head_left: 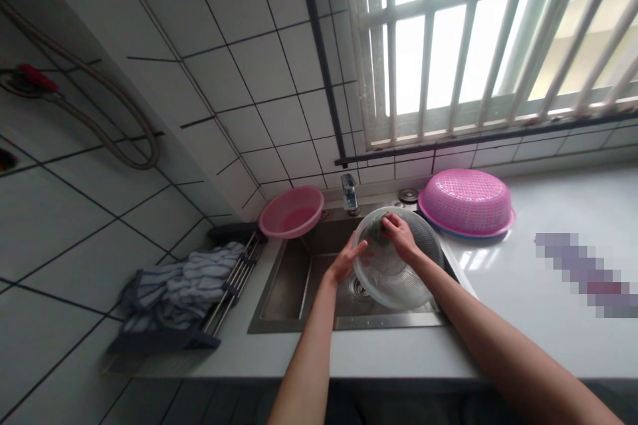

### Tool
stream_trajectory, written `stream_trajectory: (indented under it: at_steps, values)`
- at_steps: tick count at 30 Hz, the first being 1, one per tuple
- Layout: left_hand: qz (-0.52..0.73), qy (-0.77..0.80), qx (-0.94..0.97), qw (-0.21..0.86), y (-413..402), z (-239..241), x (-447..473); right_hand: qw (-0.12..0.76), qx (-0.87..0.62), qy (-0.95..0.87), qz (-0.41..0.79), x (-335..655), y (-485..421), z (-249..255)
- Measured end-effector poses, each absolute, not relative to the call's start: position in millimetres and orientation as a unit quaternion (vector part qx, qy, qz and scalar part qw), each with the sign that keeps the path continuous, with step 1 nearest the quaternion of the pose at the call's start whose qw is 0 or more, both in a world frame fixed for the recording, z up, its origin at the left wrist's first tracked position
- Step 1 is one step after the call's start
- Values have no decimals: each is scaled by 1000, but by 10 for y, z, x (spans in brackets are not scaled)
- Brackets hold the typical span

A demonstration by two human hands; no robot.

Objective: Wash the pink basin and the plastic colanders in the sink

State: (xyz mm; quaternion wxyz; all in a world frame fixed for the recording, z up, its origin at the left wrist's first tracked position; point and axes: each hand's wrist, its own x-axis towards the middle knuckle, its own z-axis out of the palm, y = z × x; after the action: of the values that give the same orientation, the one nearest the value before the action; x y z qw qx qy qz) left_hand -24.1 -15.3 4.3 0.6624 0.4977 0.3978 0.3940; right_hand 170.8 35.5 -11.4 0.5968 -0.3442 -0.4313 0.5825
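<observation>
A clear plastic colander (pixel 399 279) with ribbed, perforated-looking sides is held tilted over the steel sink (pixel 286 295), its open side towards me. My left hand (pixel 345 261) grips its left rim, thumb over the edge and the other fingers partly hidden behind the wall. Inside the upper part of the colander, my right hand (pixel 400 236) is closed on a dark green scouring pad (pixel 377 228) pressed near the rim. The drain (pixel 357 288) shows beneath, partly covered by the colander.
Behind the sink stands a chrome faucet (pixel 349 192). A pink basin (pixel 292 214) sits at the back left corner, an upturned pink basket (pixel 466 202) on the right counter (pixel 503 319). Striped cloth (pixel 187 282) lies on a folding rack (pixel 230 292) to the left. A barred window (pixel 473 46) is above.
</observation>
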Motion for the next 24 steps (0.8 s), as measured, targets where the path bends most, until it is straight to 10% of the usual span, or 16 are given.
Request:
stream_trajectory:
  at_steps: [7, 14, 21, 24]
  values:
    - [438, 391, 552, 592, -127, 35, -310, 400, -234, -591, 661, 1374, 39, -225]
    - [388, 402, 536, 633, -117, -37, -261, 610, -399, -425, 536, 1713, 372, -197]
    - [412, 386, 607, 559, -143, 54, -289, 389, -293, -567, 664, 1530, 86, -191]
    - [408, 396, 607, 555, -143, 81, -291, 422, -307, -538, 662, 1512, 101, -197]
